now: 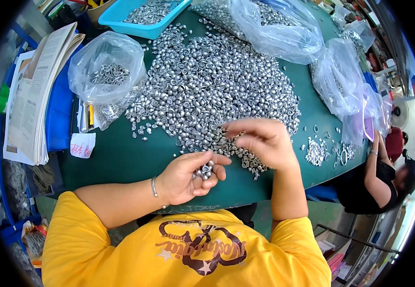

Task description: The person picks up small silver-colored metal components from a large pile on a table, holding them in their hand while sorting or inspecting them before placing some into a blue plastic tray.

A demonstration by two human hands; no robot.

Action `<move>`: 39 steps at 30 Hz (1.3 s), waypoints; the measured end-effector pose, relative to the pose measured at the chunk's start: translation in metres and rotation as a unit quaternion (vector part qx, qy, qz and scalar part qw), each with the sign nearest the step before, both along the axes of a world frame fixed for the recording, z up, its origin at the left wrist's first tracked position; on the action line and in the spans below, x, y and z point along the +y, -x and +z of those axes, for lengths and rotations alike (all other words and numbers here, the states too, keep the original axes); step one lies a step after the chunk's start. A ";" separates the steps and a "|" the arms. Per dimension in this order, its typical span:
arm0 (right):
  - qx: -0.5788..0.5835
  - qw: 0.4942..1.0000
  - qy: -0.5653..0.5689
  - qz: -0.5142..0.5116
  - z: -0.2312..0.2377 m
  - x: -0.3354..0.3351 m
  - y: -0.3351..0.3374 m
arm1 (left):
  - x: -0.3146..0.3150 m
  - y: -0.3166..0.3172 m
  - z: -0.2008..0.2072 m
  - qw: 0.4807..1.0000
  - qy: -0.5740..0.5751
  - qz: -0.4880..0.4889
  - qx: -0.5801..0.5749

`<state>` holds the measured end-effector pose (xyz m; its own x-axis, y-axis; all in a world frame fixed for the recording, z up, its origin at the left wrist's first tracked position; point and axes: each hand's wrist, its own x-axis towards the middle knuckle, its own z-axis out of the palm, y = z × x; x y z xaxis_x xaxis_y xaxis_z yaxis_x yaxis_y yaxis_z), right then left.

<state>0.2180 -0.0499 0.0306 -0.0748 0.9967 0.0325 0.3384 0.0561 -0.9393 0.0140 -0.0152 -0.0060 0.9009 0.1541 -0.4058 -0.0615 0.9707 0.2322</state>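
My left hand (181,177) is turned palm up near the table's front edge, its fingers curled round several small silver metal caps (204,171). A thin bracelet circles that wrist. To its right, my right hand (267,143) hovers over a patch of darker small metal pieces (250,162), its fingers bent. Motion smears those fingertips, so whether a piece sits between them cannot be made out. Beyond both hands spreads a large heap of shiny hollow metal caps (207,86), which touches the darker patch.
A blue plastic basket (157,31) and a clear bag (102,91) of metal parts stand at the back left. More filled bags (336,79) lie at right. Small rings (316,152) are scattered on the green table (116,165). Another person (379,179) sits at the right.
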 end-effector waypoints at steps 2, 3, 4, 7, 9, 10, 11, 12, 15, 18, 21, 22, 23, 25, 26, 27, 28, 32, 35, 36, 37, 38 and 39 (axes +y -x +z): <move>-0.169 0.975 -0.088 -0.118 -0.007 0.004 -0.015 | 0.000 0.000 -0.002 1.000 -0.006 -0.004 -0.012; -0.248 0.950 -0.107 -0.157 -0.008 0.003 -0.023 | 0.000 0.000 -0.003 1.000 -0.013 -0.008 -0.023; -0.244 0.948 -0.091 -0.181 -0.010 0.003 -0.026 | 0.000 -0.001 -0.002 1.000 -0.011 -0.006 -0.009; -0.265 0.953 -0.092 -0.117 -0.015 0.001 -0.016 | 0.000 0.000 -0.004 1.000 -0.005 -0.002 -0.005; -0.312 0.943 -0.061 -0.103 -0.019 0.002 -0.007 | -0.001 -0.001 -0.005 1.000 -0.004 -0.003 -0.002; -0.334 0.935 -0.074 -0.096 -0.018 0.003 -0.004 | -0.001 0.000 -0.005 1.000 -0.005 0.000 -0.003; -0.355 0.927 -0.087 -0.088 -0.016 0.004 -0.002 | -0.001 0.000 -0.005 1.000 -0.006 0.003 -0.004; -0.356 0.927 -0.086 -0.087 -0.017 0.005 -0.002 | -0.001 0.000 -0.005 1.000 -0.005 0.003 -0.004; -0.413 0.900 -0.130 -0.045 -0.016 0.004 -0.002 | -0.001 -0.001 -0.004 1.000 -0.001 -0.001 0.002; -0.288 0.946 -0.122 -0.080 -0.019 0.005 -0.002 | 0.000 0.000 -0.005 1.000 -0.002 -0.001 -0.001; -0.183 0.976 -0.071 -0.089 -0.014 0.002 -0.005 | -0.001 0.000 -0.003 1.000 -0.004 0.004 0.003; -0.115 0.988 -0.040 -0.099 -0.015 0.000 -0.006 | -0.001 0.000 -0.003 1.000 -0.003 0.002 0.004; -0.046 0.993 -0.008 -0.107 -0.015 -0.001 -0.006 | -0.001 0.000 -0.003 1.000 -0.002 -0.001 0.005; -0.045 0.994 -0.008 -0.098 -0.013 -0.002 -0.006 | 0.000 0.000 -0.003 1.000 -0.002 -0.002 0.005; -0.071 0.994 -0.035 -0.071 -0.011 -0.001 -0.006 | 0.000 0.000 -0.003 1.000 -0.001 -0.005 0.006; -0.097 0.992 -0.062 -0.044 -0.010 -0.001 -0.007 | 0.000 0.000 -0.003 1.000 -0.001 -0.004 0.005; -0.119 0.987 -0.108 -0.022 -0.008 -0.001 -0.007 | 0.000 0.000 -0.004 1.000 0.002 -0.004 -0.001; -0.155 0.958 -0.242 0.012 -0.004 -0.003 0.003 | 0.000 0.001 -0.003 1.000 -0.003 -0.005 -0.005; -0.171 0.944 -0.255 0.120 0.002 -0.005 0.013 | 0.000 0.001 -0.004 1.000 0.011 0.005 -0.011; -0.191 0.948 -0.221 0.126 0.011 -0.006 0.013 | 0.000 0.001 -0.004 1.000 0.013 0.006 -0.016; -0.191 0.946 -0.227 0.129 0.011 -0.004 0.006 | 0.001 0.001 -0.004 1.000 0.007 0.010 -0.017; -0.274 0.939 -0.206 0.036 0.010 -0.002 -0.005 | 0.001 0.001 -0.004 1.000 0.003 -0.001 -0.019; -0.352 0.916 -0.183 -0.059 0.011 0.001 -0.014 | 0.002 0.001 -0.004 1.000 -0.001 -0.012 -0.021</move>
